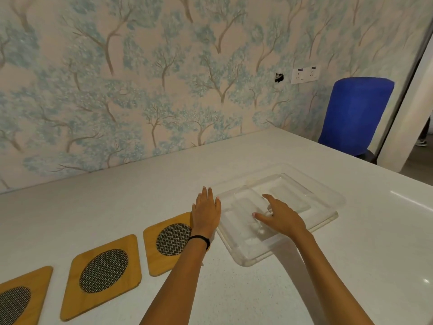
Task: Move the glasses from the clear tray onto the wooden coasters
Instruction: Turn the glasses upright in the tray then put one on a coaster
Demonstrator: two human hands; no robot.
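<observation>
A clear tray (325, 202) lies on the white table at the right of centre. Clear glasses (243, 202) lie inside it and are hard to make out against the tray. My right hand (280, 219) reaches into the tray's near part, with thumb and fingers closed around one glass (259, 227). My left hand (207, 211) rests flat and open on the table, just left of the tray's edge, covering a corner of the nearest wooden coaster (152, 252). Two more wooden coasters (75, 294), each with a dark mesh oval, stand in a row to the left; all three bear nothing.
The white table (351, 266) meets a tree-patterned wall at the back. A blue chair (353, 113) stands past the table's far right corner, beside a doorway. Wall sockets (304, 75) sit above the table's back edge.
</observation>
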